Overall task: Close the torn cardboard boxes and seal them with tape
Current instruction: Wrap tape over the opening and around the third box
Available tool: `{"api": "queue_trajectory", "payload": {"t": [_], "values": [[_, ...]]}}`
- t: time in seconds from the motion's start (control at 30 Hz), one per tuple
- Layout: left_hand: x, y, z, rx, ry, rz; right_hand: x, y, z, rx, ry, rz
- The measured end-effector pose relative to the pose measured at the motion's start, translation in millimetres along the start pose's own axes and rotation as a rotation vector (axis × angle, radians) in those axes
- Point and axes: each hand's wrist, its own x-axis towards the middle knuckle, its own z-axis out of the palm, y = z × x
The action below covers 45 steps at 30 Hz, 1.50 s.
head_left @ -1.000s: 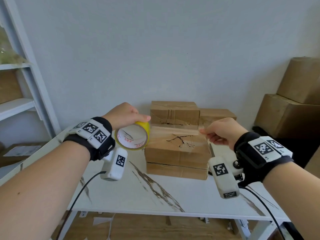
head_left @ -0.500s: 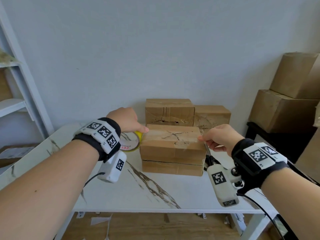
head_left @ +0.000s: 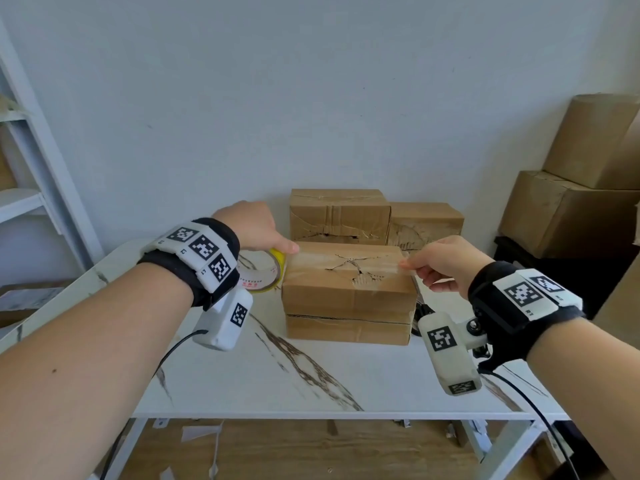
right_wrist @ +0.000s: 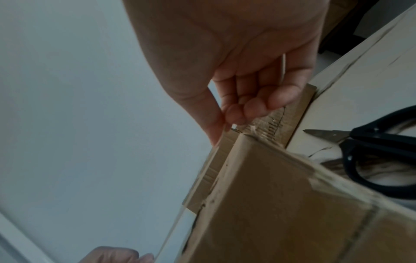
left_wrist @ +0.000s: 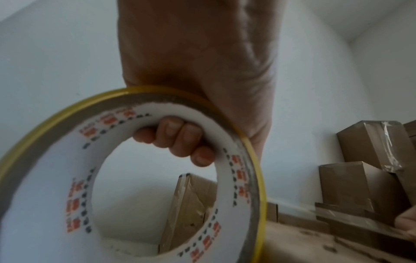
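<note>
Two flat cardboard boxes are stacked mid-table; the top box (head_left: 349,282) has a jagged tear in its lid. My left hand (head_left: 256,232) grips a yellow-edged tape roll (head_left: 261,273) at the box's left edge, fingers hooked through the roll's core (left_wrist: 178,140). A clear strip of tape (head_left: 346,261) stretches from the roll across the torn lid. My right hand (head_left: 446,261) pinches the strip's free end (right_wrist: 219,140) between thumb and fingers at the box's right edge.
Two more torn boxes (head_left: 339,216) stand behind the stack against the wall. Black-handled scissors (right_wrist: 371,147) lie on the marble table (head_left: 311,382) just right of the stack. Large cartons (head_left: 571,209) are piled at the right, a white shelf (head_left: 31,188) at the left.
Both hands have come down, bringing the roll from above the box to its left edge. The stretched tape now lies low over the torn lid.
</note>
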Motion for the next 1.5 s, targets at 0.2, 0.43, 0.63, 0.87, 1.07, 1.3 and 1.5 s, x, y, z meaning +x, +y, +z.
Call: {"api": "queue_trajectory", "payload": {"t": [0.2,0.43,0.63,0.87,1.07,1.3,1.5], "values": [[6.0,5.0,-0.6,0.029,-0.078,-0.011,1.6,2.1,-1.1,-0.018,-0.028,0.024],[6.4,4.2,2.9,0.036,-0.096,-0.030,8.0,2.9,1.4,-0.041,-0.025,0.027],[7.6,4.9,4.2,0.029,-0.128,-0.032,11.3,7.3,1.2,-0.062,-0.041,0.038],[6.1,6.4,7.5,0.037,-0.131,-0.022,16.4,8.4,2.6,-0.095,-0.026,0.028],[6.9,2.0,10.5,0.002,-0.142,-0.003,15.4,13.8,-0.6,-0.120,-0.033,0.040],[4.6,9.0,19.4,-0.075,-0.130,0.064,15.2,1.7,7.6,-0.165,0.046,-0.084],[3.8,7.8,25.8,-0.027,-0.119,0.050,22.3,5.2,36.4,-0.411,-0.101,-0.152]]}}
